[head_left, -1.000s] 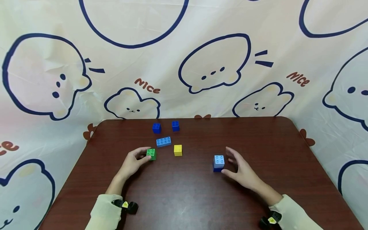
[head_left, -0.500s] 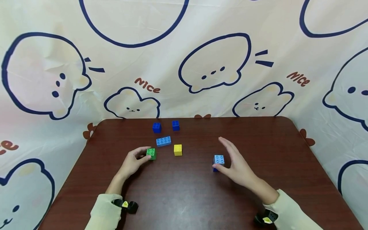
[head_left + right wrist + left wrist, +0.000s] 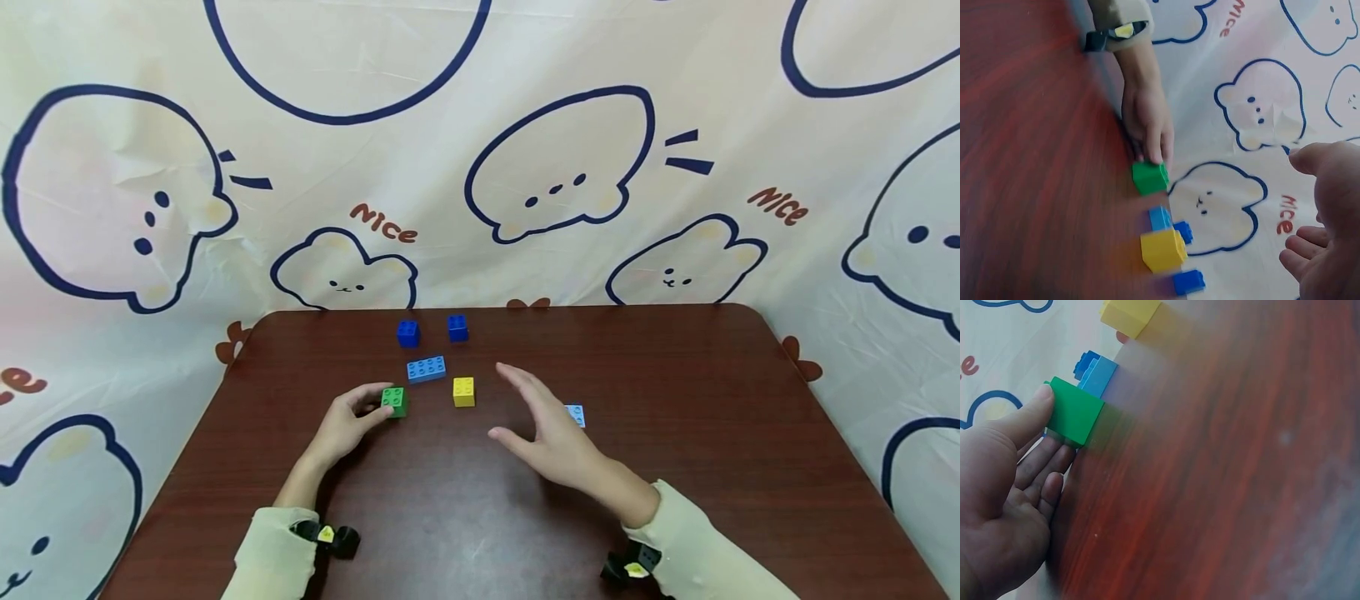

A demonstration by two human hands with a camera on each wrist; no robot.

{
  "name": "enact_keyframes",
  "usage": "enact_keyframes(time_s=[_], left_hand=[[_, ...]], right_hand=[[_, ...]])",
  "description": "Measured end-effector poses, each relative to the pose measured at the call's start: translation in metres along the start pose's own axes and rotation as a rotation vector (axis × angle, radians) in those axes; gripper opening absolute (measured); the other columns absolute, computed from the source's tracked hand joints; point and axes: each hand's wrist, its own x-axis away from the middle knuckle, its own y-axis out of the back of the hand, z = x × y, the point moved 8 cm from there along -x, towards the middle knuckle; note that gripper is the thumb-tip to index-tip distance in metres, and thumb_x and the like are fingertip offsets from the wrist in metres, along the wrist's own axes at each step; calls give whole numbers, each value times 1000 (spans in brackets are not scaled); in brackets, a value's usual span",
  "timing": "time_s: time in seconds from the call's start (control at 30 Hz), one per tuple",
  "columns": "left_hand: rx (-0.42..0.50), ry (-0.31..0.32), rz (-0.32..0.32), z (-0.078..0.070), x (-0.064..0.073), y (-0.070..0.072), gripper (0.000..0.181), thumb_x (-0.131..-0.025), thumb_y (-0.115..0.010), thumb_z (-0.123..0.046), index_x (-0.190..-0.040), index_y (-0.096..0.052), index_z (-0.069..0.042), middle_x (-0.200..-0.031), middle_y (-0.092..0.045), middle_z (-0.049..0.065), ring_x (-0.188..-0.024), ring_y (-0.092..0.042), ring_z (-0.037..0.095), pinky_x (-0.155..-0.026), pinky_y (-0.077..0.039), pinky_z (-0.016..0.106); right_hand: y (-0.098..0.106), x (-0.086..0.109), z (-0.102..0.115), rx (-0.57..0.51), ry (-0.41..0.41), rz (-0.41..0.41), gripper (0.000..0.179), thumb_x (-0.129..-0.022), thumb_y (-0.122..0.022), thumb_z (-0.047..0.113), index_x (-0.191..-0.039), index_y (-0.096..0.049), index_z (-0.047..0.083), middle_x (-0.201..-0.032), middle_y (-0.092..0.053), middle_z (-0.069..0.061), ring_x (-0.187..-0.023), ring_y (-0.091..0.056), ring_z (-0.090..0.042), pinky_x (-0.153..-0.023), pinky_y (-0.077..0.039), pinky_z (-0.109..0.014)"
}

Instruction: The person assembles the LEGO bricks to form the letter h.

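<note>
Pinching green square plastic brick: left hand | right hand: fingers extended, thumb apart | yellow square plastic brick: between both hands

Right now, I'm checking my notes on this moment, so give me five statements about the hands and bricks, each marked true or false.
1. The left hand grips the green brick. True.
2. The yellow brick is nearer the person than the long light-blue brick. True.
3. The yellow brick is stacked on the long light-blue brick. False: they lie apart on the table.
4. The right hand partly hides another light-blue brick in the head view. True.
5. The right hand grips the yellow brick. False: it holds nothing.
</note>
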Motion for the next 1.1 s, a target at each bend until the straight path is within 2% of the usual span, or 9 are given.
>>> enact_keyframes(time_s=[0.13,0.3,0.47,0.63,0.8,0.97,1.1], left_hand=[[2,-4,-4,0,0,1,43,-99,-67,-10,-140,-59,-1,-131,-64,20,-113,-60,32,-88,-51,29],[12,-11,-3,2,0,2,43,-98,-70,-17,-139,-61,-7,-129,-66,16,-112,-61,27,-88,-51,25],[19,-26,-4,3,-1,4,42,-98,-71,-20,-138,-63,-9,-128,-66,14,-110,-62,24,-88,-51,23],[9,-34,-5,4,-1,5,43,-98,-71,-19,-138,-62,-8,-128,-66,15,-111,-62,24,-88,-50,23],[16,-27,-2,2,1,3,43,-98,-70,-16,-139,-61,-7,-129,-66,16,-113,-62,27,-89,-50,24],[-1,-9,-9,-3,3,1,42,-98,-68,-7,-139,-59,0,-129,-65,21,-114,-61,33,-90,-51,31],[-4,-27,-13,-6,4,1,41,-97,-70,-10,-137,-62,-3,-128,-66,18,-112,-62,30,-90,-51,29]], right_hand=[[-22,-7,-4,-52,-34,27,72,-95,-75,25,-156,-38,15,-158,-41,-2,-143,-41,-21,-113,-38,-51],[-47,-15,-23,-88,-68,15,68,-95,-75,22,-153,-43,11,-155,-43,-2,-142,-43,-20,-114,-38,-49],[-56,-24,-39,-150,-64,-54,66,-93,-77,17,-150,-45,6,-153,-46,-7,-141,-43,-24,-115,-36,-50],[-64,-32,-58,-223,-102,-102,65,-94,-75,16,-150,-45,6,-151,-47,-10,-140,-44,-30,-115,-37,-49],[-72,-40,-75,-313,-144,-140,65,-94,-75,11,-149,-44,0,-152,-46,-15,-143,-41,-31,-116,-34,-46],[-82,-45,-84,-311,-170,-139,64,-95,-74,12,-150,-44,-1,-152,-46,-15,-143,-41,-30,-116,-34,-46],[-91,-47,-90,-292,-198,-132,64,-96,-73,14,-151,-43,1,-152,-47,-14,-140,-45,-30,-113,-39,-45]])
